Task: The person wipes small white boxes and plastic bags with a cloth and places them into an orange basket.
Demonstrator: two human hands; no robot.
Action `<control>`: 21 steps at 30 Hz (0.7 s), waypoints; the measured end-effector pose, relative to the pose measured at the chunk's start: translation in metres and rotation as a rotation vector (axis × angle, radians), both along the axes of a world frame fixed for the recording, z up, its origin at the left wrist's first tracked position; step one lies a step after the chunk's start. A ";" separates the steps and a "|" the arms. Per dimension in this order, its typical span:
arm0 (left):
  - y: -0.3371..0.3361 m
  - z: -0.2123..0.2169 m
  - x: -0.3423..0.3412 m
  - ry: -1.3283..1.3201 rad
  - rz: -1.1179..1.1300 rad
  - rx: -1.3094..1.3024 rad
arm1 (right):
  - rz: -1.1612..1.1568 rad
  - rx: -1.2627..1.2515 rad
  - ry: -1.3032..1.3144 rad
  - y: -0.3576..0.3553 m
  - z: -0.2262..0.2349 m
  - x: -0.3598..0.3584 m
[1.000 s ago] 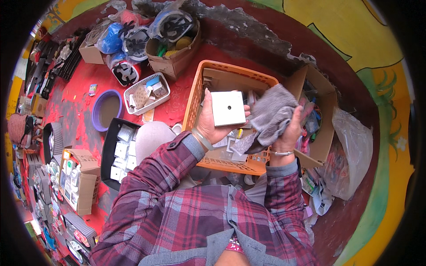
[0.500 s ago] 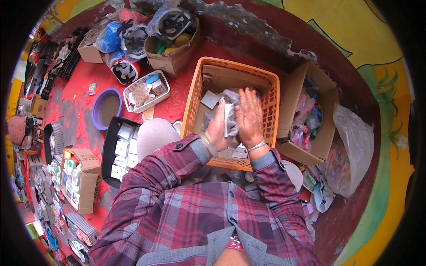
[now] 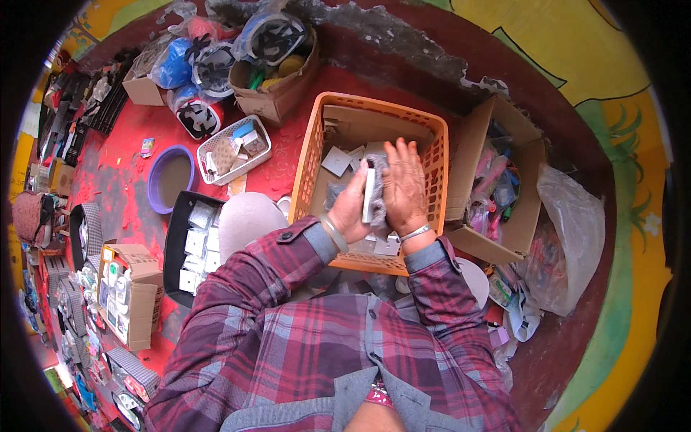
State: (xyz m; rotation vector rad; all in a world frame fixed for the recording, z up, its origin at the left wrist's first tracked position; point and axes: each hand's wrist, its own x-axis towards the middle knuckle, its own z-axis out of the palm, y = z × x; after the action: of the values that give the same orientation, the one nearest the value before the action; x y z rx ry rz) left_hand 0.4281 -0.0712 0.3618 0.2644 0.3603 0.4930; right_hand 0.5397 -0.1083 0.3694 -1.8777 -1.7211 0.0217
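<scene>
Over an orange plastic basket (image 3: 309, 155), my left hand (image 3: 348, 209) grips a thin white square plate (image 3: 368, 194) on edge, thumb near its top. A fuzzy grey cloth (image 3: 378, 164) lies along the plate's right face. My right hand (image 3: 405, 189) presses flat on the cloth from the right, fingers straight and slightly apart, holding the cloth between palm and plate. The left hand's fingers are partly hidden behind the plate. Inside the basket are a white square piece (image 3: 337, 161), more white pieces and a sheet of cardboard (image 3: 381, 124).
Left of the basket stand a black tray (image 3: 175, 248) of white pieces, a purple basin (image 3: 152, 180) and a small white basket (image 3: 240, 170). A carton of bagged goods (image 3: 471, 162) stands at right. Helmets (image 3: 277, 37) and boxes line the back wall.
The plate has turned more edge-on toward the view, and the right hand has shifted a little down along the cloth with its fingers slightly more spread. Both hands stay over the basket.
</scene>
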 end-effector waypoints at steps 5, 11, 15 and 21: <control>0.012 0.003 -0.005 -0.070 0.103 -0.021 | 0.085 0.033 -0.026 -0.011 -0.005 -0.026; -0.006 -0.002 -0.005 0.009 -0.021 -0.053 | 0.076 -0.031 0.037 0.003 0.003 -0.011; 0.004 -0.010 -0.005 0.007 -0.091 -0.017 | -0.046 0.002 0.207 0.009 -0.013 0.010; 0.016 0.001 -0.005 0.025 0.095 0.026 | 0.133 0.014 -0.004 -0.006 -0.008 -0.027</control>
State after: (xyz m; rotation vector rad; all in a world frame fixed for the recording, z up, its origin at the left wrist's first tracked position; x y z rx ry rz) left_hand 0.4232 -0.0556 0.3624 0.2798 0.3923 0.5884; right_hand 0.5122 -0.1146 0.3610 -1.7517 -1.8414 0.0571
